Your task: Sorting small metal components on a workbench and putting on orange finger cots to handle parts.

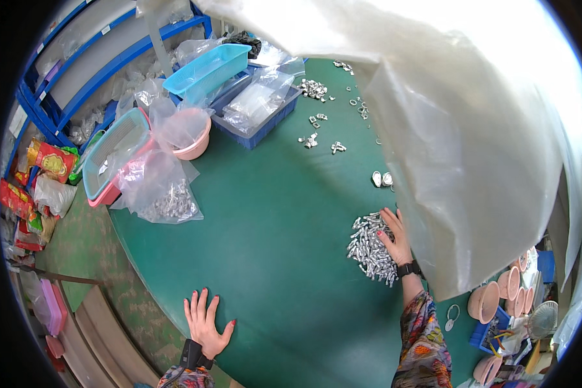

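Observation:
My left hand [207, 323] lies flat near the front left edge of the green table [271, 258], fingers spread and holding nothing. On the right, my right hand [396, 238] rests at the upper right side of a pile of small silver metal pieces [370, 252]. Its fingers are stretched out and apart, touching the pile, with no piece seen gripped. A large translucent plastic sheet [472, 174] hangs just beside that hand and hides the table's far right part. Two shiny oval metal pieces [381, 179] lie just beyond the pile.
Small metal parts [313, 89] lie in groups toward the back. At the far left stand a light blue basket [207, 70], a dark blue crate [255, 132], a pink bucket [193, 147] and a clear bag of metal parts [174, 204]. Pink cups [484, 302] stand at the right.

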Action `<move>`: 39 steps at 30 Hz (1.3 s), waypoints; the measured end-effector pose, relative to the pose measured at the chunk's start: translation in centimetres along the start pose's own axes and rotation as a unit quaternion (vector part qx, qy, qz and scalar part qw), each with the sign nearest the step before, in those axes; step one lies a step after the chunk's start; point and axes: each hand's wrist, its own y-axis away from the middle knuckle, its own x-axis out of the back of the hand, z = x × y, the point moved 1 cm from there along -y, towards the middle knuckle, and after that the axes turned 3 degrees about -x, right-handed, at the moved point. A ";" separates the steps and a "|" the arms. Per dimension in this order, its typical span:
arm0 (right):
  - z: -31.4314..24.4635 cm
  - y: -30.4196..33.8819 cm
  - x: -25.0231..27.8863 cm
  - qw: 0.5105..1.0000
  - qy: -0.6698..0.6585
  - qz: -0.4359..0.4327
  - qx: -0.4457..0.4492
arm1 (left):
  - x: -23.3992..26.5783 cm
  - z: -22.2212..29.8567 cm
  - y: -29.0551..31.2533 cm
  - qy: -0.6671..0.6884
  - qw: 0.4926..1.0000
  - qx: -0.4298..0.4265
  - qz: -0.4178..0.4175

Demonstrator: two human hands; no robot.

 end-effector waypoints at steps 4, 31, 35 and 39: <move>-3.9 1.1 -0.3 0.993 0.079 -0.069 0.048 | 0.3 -0.3 -0.1 0.005 1.000 0.011 0.000; -6.0 -21.4 -14.8 0.938 0.099 0.287 -0.166 | 8.5 -16.0 -8.1 0.143 0.989 0.026 0.038; -2.8 -21.9 -12.2 0.916 0.101 0.350 -0.167 | 6.9 -17.0 -10.2 0.037 0.999 0.033 -0.007; -2.7 -22.6 -11.5 0.932 0.171 0.307 -0.088 | 6.2 -17.5 -9.9 0.020 1.000 0.012 -0.003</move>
